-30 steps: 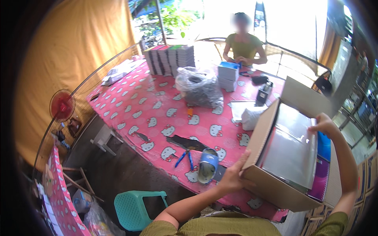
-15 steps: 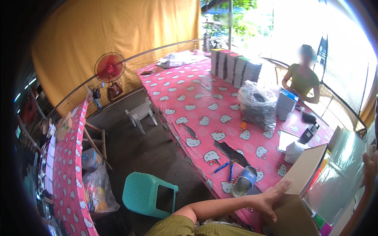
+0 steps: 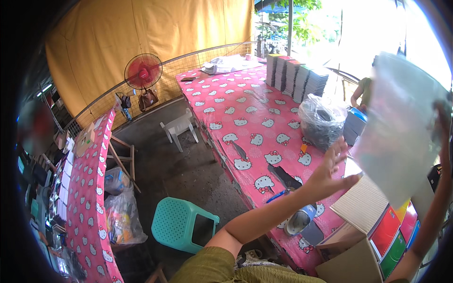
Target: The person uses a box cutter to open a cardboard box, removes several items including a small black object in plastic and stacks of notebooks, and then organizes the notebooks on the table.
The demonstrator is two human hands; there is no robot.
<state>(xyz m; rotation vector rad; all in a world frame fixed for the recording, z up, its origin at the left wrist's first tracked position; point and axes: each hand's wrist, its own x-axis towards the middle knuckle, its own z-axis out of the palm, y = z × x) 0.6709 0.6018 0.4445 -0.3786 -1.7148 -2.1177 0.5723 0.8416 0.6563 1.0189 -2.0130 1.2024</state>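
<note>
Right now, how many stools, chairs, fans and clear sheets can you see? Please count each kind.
Teal stool: 1
White chair: 1
Red fan: 1
Clear sheet, at the right hand: 1
Total: 4

Yellow tarp wall (image 3: 141,28), concrete floor (image 3: 179,170), red fan (image 3: 143,71), teal stool (image 3: 181,226)

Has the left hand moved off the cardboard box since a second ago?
Yes. The left hand has lifted off the cardboard box, now open above it, over the pink table.
</note>
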